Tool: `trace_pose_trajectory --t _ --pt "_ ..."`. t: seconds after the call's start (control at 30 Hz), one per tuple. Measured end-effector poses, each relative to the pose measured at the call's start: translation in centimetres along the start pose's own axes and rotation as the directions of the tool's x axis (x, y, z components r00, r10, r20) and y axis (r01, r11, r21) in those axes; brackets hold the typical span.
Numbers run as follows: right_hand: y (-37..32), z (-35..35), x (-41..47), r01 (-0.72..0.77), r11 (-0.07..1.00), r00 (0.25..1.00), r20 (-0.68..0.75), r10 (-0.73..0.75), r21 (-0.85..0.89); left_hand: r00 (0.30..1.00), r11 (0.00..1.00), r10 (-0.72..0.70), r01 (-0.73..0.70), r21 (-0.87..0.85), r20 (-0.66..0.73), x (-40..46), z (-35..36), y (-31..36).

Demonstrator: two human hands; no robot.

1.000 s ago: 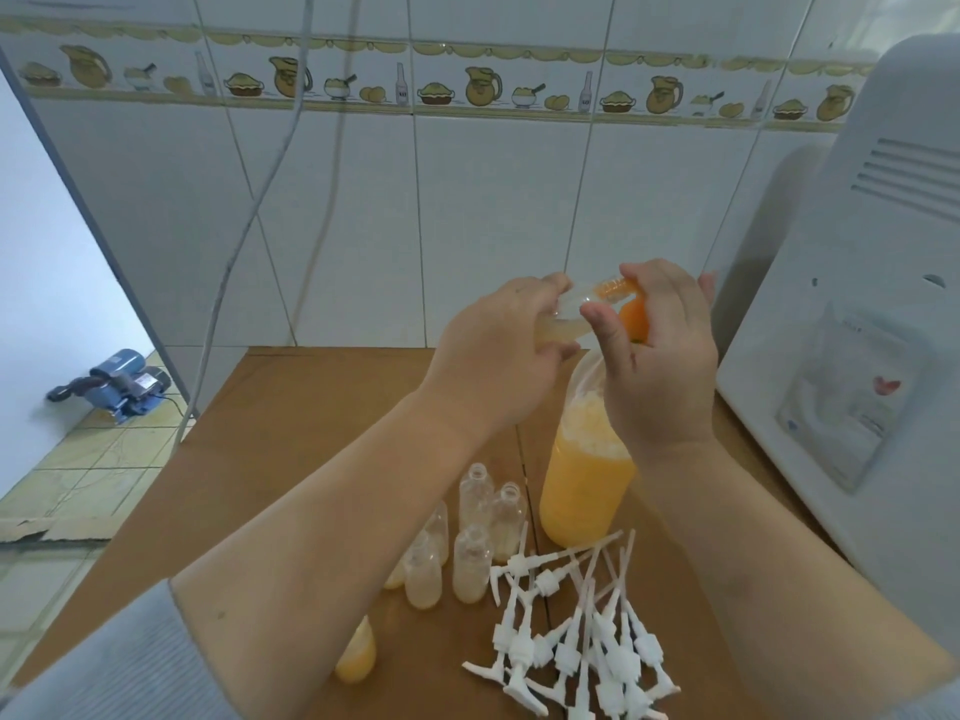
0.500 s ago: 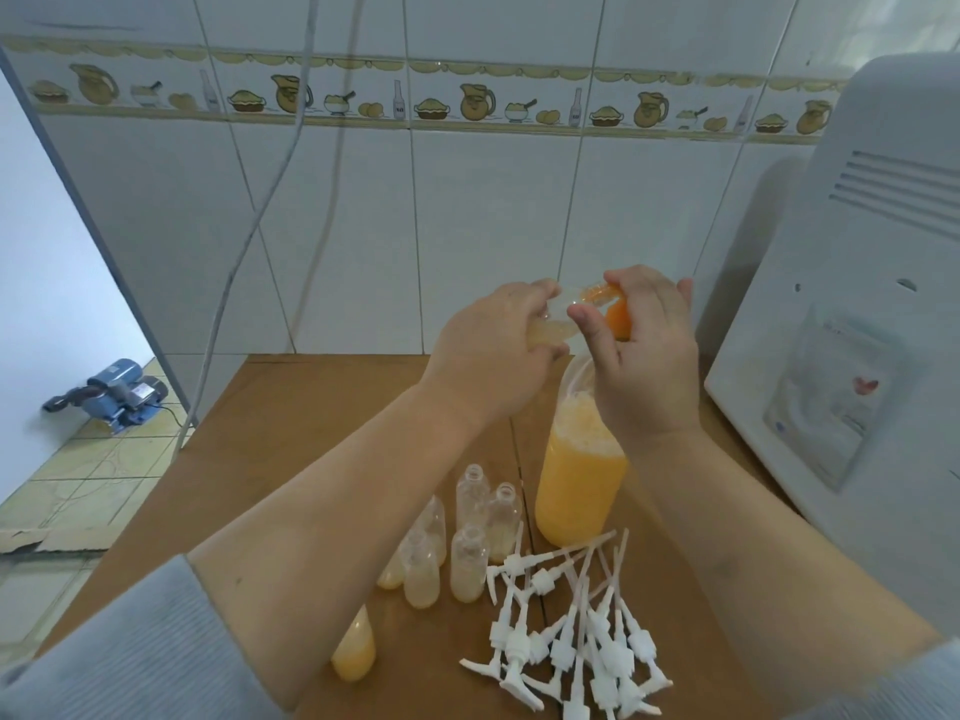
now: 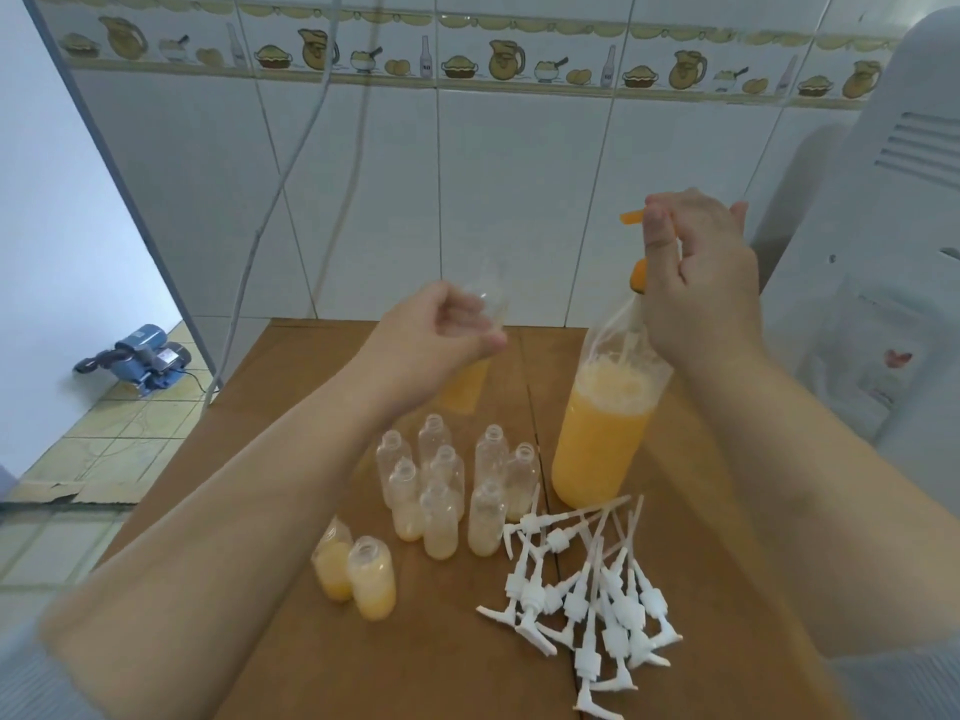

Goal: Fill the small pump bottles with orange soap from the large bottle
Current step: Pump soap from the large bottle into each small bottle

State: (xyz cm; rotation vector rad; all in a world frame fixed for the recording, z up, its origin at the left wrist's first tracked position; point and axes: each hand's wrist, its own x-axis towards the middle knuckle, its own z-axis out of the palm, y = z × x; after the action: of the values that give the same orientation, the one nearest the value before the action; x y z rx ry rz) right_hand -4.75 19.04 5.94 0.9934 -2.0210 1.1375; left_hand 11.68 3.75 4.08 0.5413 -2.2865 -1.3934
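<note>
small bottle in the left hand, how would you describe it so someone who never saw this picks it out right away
Start at the large bottle of orange soap standing on the brown table, then look to its left and higher. There the left hand holds one small clear bottle in the air, orange liquid in its lower part. It is the only small bottle off the table; the other small bottles all stand on it.
</note>
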Motion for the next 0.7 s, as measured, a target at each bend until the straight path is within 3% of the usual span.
trace_pose_trajectory --t 0.1,0.2,0.3,0.4,0.57,0.7 --pt "0.0 0.0 0.1 0.007 1.0 1.0 0.015 -0.008 0.006 0.987 0.969 -0.106 0.129 -0.212 0.118 -2.7 -1.4 -2.1" --pt "0.1 0.0 -0.1 -0.007 1.0 1.0 0.007 0.007 0.028 0.966 0.948 -0.178 0.219 -0.232 0.186 -5.0 -1.6 -4.1" --pt "0.0 0.3 -0.4 -0.021 0.999 1.0 -0.01 0.021 0.035 0.959 0.966 -0.255 0.248 0.069 0.126 -6.9 -0.3 -5.6" --pt "0.0 0.5 -0.5 -0.025 0.999 0.999 -0.024 0.026 0.046 0.971 0.909 -0.207 0.146 0.39 0.119 -8.9 1.8 -6.7" --pt "0.2 0.3 -0.5 -0.019 0.999 1.0 -0.019 0.02 0.041 0.971 0.773 -0.191 0.056 0.632 0.147 -10.9 5.2 -8.2" --pt "0.1 0.3 -0.5 -0.013 0.999 1.0 -0.018 0.013 0.044 0.976 0.807 -0.177 0.069 0.587 0.128 -11.3 6.3 -9.0"
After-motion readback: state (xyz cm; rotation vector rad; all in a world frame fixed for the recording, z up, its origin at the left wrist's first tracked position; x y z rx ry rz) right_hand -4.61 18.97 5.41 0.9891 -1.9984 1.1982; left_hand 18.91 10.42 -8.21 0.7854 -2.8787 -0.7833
